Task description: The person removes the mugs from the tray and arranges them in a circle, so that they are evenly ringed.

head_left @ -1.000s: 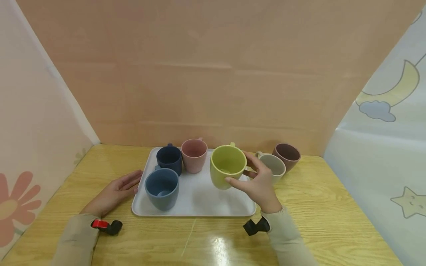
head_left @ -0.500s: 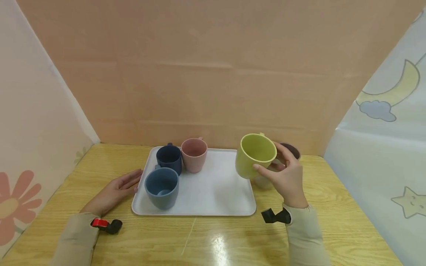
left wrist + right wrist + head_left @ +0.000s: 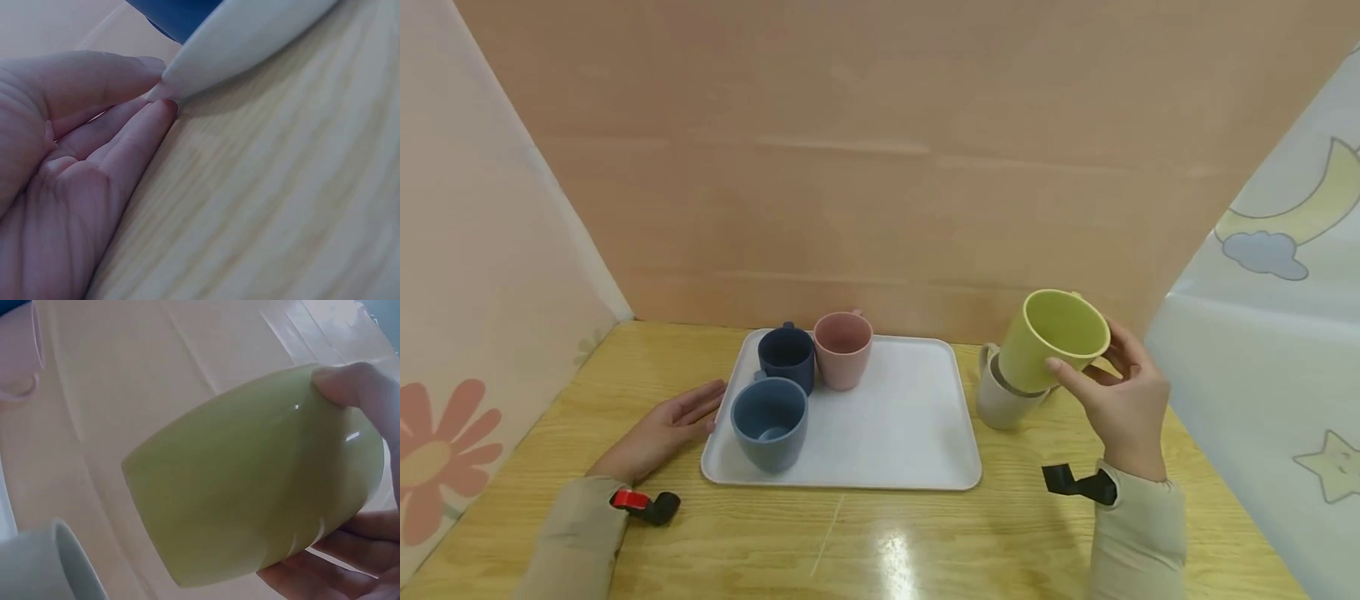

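Observation:
My right hand [image 3: 1123, 408] holds a yellow-green mug [image 3: 1060, 329], thumb on the near side near its rim and fingers at the far side. Tilted, the mug overlaps an off-white mug [image 3: 1000, 400] standing on the table right of the tray; in the right wrist view, the off-white mug [image 3: 37, 565] shows lower left of the held one. My left hand [image 3: 662, 429] rests on the table, its straight fingers and thumb touching the left rim of a white tray [image 3: 895, 417]. In the left wrist view the fingertips [image 3: 164, 109] are right at that rim.
A navy mug [image 3: 787, 358], a pink mug [image 3: 843, 350] and a blue mug [image 3: 770, 425] stand at the tray's left side. A tan backdrop [image 3: 880, 167] rises behind the wooden table [image 3: 760, 542]. Patterned side panels flank it.
My right hand has carried the yellow-green mug from above the tray rightward to over the off-white mug. The dark maroon mug at the back right is now hidden. My left hand stays put.

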A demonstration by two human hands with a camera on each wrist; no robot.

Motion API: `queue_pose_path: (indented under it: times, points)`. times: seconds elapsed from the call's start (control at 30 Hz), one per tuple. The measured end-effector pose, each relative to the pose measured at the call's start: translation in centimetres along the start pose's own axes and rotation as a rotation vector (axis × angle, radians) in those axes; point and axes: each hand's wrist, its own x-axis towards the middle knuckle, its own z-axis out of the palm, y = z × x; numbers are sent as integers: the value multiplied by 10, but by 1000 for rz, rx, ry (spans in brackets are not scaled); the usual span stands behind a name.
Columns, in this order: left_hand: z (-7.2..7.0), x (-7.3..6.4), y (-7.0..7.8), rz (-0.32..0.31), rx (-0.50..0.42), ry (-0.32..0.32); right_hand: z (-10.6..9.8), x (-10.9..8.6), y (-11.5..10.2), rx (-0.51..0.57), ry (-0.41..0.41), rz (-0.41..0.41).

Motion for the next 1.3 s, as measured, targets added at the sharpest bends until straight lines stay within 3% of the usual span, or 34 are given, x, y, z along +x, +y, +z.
queue_pose_path:
  times: [0.2,0.6,1.03,1.17,1.3]
  points:
    - [-1,-1,2,-7,-9,-1,-22,8,3,1,101,22]
    - [5,1,2,44,-22,-9,-61,19,26,-201,246,163]
    - [4,0,2,29,6,12,-87,28,64,-306,263,337]
    - [4,-1,2,34,-1,8,-93,28,78,-284,242,413]
    - [5,0,3,30,-14,3,-98,26,93,-348,189,457]
